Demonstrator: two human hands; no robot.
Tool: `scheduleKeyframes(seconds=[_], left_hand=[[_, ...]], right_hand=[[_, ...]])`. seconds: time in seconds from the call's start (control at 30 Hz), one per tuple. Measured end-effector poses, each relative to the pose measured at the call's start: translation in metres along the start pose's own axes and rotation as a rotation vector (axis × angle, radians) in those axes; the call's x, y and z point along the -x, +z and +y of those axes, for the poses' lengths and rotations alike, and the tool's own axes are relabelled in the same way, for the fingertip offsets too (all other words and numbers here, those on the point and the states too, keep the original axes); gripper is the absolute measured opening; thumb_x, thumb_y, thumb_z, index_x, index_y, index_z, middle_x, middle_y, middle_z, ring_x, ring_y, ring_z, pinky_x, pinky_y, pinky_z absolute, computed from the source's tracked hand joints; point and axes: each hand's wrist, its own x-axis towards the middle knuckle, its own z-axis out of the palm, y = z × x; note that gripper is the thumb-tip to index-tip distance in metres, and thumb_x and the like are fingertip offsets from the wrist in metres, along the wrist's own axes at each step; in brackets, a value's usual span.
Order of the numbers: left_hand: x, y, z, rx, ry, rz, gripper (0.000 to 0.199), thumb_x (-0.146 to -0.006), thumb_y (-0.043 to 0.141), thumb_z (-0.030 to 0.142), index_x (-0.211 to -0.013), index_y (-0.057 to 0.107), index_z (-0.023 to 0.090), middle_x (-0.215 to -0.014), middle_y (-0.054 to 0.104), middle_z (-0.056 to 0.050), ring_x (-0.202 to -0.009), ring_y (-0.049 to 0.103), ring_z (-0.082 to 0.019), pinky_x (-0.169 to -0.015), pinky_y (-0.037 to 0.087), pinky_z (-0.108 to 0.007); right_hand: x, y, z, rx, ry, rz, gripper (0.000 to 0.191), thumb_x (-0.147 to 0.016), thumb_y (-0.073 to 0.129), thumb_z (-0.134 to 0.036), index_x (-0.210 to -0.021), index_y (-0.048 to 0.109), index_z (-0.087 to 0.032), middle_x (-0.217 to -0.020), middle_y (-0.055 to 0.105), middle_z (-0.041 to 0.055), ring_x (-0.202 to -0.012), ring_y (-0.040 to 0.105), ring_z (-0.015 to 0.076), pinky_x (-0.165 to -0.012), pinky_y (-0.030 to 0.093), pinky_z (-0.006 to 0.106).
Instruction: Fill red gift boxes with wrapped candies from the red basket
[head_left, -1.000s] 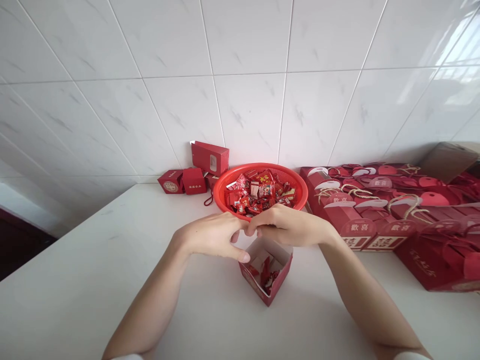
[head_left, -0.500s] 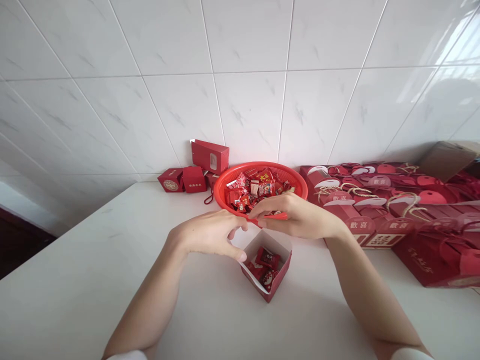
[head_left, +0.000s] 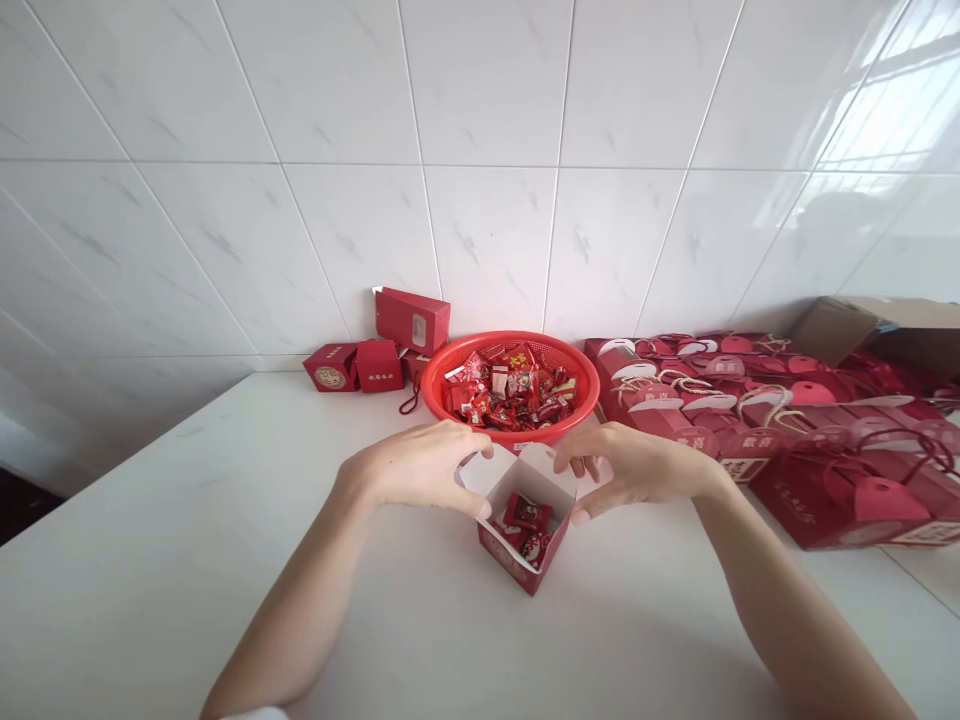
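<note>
A small red candy box stands open on the white table, its white-lined flaps spread at the top. Inside it lie a few red-wrapped candies. My left hand grips the left flap, thumb at the rim and fingers curled over the far side. On the other side, my right hand has its thumb and bent fingers on the right flap. Just behind the box sits a red plastic basket heaped with wrapped candies.
Closed red boxes and a taller red carton stand by the tiled wall at the left. Many red gift boxes with cord handles crowd the right side, with a brown cardboard box behind them.
My right hand has moved from above the box, in front of the basket, down to the right flap, which now folds outward. My left hand stays at the left flap.
</note>
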Motion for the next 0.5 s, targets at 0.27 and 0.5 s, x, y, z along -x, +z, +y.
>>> scheduleKeyframes(seconds=[0.27,0.5], left_hand=[[0.004,0.006,0.012,-0.02,0.028,0.004,0.044,-0.069,0.076,0.049,-0.104,0.067,0.025,-0.105,0.067,-0.004,-0.096,0.062,-0.026,-0.067,0.041,-0.027],[0.005,0.011,0.031,0.037,0.21,-0.066,0.036,-0.08,0.069,0.041,-0.112,0.063,0.025,-0.11,0.067,-0.004,-0.091,0.063,-0.022,-0.068,0.042,-0.027]], right_hand=[[0.008,0.034,0.021,-0.123,0.125,0.254,0.032,-0.076,0.078,-0.042,-0.073,0.054,-0.02,-0.07,0.057,-0.0027,-0.06,0.049,0.0115,-0.054,0.037,0.024],[0.004,0.059,0.031,-0.075,0.072,0.466,0.039,-0.074,0.077,-0.037,-0.071,0.041,-0.022,-0.064,0.047,-0.0061,-0.056,0.04,0.0099,-0.051,0.032,0.024]])
